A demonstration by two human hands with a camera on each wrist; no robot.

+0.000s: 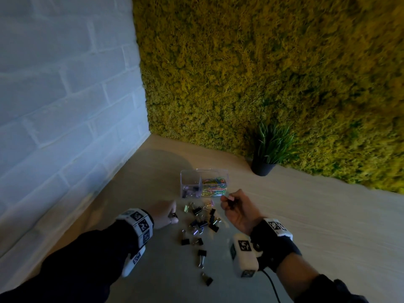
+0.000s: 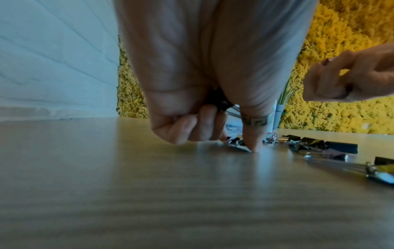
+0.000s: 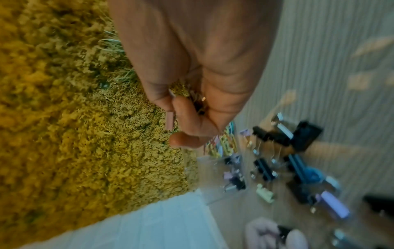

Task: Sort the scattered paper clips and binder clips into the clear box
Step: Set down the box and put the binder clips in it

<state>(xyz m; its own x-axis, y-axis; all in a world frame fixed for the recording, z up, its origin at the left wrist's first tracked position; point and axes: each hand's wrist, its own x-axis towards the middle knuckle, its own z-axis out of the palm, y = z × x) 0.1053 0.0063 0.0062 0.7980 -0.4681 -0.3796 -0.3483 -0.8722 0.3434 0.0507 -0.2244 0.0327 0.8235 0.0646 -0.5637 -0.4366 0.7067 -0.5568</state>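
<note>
The clear box (image 1: 190, 173) stands on the table; its left compartment holds binder clips and its right one holds coloured paper clips (image 1: 215, 184). Several black and pastel binder clips (image 1: 202, 223) lie scattered in front of it. My left hand (image 1: 173, 212) is down at the left edge of the pile, fingers curled round a black binder clip (image 2: 217, 100), thumb tip on the table. My right hand (image 1: 227, 201) hovers just right of the box's front and pinches a pink binder clip (image 1: 230, 198), seen edge-on between the fingers as the pink clip (image 3: 169, 122). The box (image 3: 215, 197) looks blurred in the right wrist view.
A small potted grass plant (image 1: 265, 162) stands behind and to the right of the box, against the moss wall (image 1: 262, 73). A white brick wall (image 1: 65, 106) borders the table on the left. A cable (image 1: 272, 285) trails from my right wrist.
</note>
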